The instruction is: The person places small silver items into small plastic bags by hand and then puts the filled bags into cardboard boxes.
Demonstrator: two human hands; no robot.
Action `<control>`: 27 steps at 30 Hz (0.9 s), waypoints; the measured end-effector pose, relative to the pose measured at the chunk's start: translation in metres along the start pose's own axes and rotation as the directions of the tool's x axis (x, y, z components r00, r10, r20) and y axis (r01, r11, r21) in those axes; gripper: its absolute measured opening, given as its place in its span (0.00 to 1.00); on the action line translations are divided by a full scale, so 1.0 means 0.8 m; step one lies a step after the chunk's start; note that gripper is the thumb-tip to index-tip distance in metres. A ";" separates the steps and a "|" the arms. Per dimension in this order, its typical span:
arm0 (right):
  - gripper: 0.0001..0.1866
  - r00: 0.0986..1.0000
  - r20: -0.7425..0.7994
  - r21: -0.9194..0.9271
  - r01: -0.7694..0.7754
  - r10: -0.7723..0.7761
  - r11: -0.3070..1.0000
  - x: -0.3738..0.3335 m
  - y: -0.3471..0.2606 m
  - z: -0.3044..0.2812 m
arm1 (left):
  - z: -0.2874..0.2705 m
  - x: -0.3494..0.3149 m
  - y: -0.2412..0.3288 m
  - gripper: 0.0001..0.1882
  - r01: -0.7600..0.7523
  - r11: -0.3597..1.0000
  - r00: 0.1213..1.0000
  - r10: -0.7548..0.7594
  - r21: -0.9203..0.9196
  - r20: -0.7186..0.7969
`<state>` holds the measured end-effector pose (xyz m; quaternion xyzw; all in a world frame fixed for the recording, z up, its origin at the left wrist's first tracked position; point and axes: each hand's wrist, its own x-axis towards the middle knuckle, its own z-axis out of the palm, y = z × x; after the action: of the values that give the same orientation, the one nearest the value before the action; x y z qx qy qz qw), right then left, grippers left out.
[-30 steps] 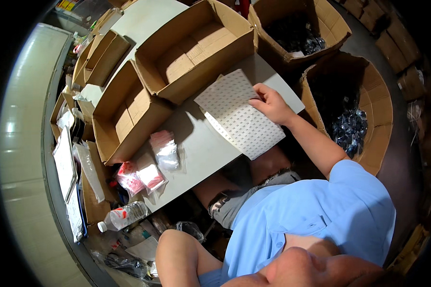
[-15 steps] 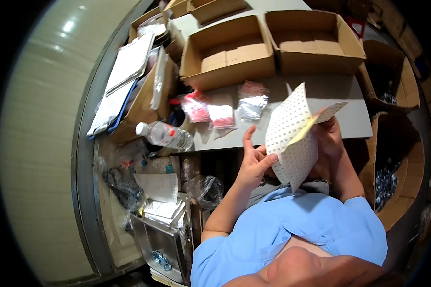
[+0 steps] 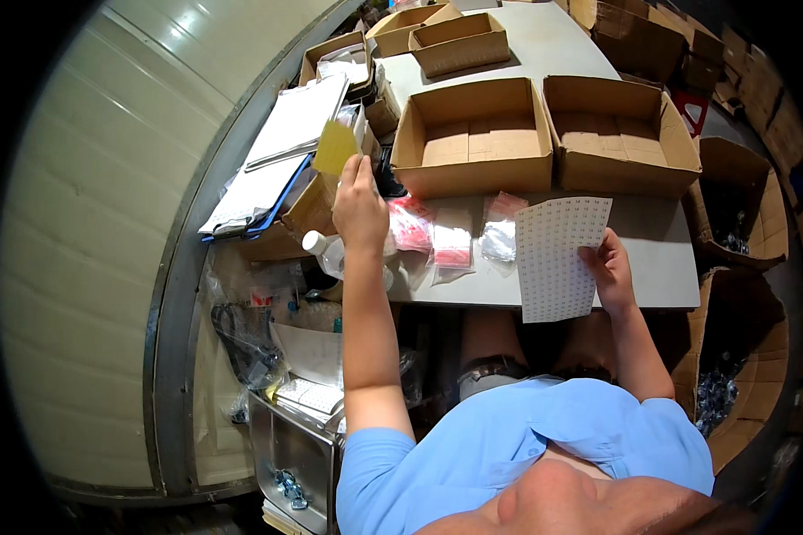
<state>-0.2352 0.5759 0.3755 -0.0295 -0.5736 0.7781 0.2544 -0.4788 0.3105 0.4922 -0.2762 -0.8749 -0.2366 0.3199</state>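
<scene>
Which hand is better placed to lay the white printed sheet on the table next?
Probably your right hand: it holds the white sheet over the near edge of the table, while your left hand is out to the left with a yellow piece.

The white sheet [image 3: 558, 267], right of the frame's centre, bears rows of 1 small dark mark repeated, too tiny to read surely. Papers [image 3: 310, 394] at the lower left carry close rows of print; clipboard pages [image 3: 257, 190] at the upper left show faint print, both illegible.
</scene>
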 end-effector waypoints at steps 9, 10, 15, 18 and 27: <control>0.11 0.991 -0.131 -0.001 0.007 -0.007 1.000 -0.004 0.001 -0.057 | 0.064 0.054 -0.048 0.28 0.035 0.999 0.929 -0.036 0.009 0.369; 0.11 0.991 -0.137 0.000 0.000 0.000 1.000 -0.005 -0.002 -0.058 | 0.058 0.054 -0.044 0.24 0.057 0.976 0.920 -0.134 0.213 0.369; 0.23 0.978 -0.208 0.027 0.013 -0.007 1.000 0.001 0.004 -0.049 | 0.065 0.043 -0.044 0.18 0.126 0.797 0.860 -0.385 0.591 0.336; 0.16 0.979 -0.204 -0.063 -0.010 -0.003 0.998 0.008 0.035 -0.070 | 0.070 0.008 0.018 0.18 -0.159 0.802 0.982 0.068 0.576 0.176; 0.42 0.981 0.110 -0.020 -0.158 0.159 0.987 -0.006 -0.018 -0.042 | 0.122 -0.160 0.111 0.19 -0.154 0.779 0.877 0.391 -0.607 0.279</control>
<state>-0.2145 0.6064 0.3764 -0.0331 -0.5869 0.7932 0.1593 -0.3819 0.3904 0.3581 -0.5262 -0.7590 -0.3763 0.0738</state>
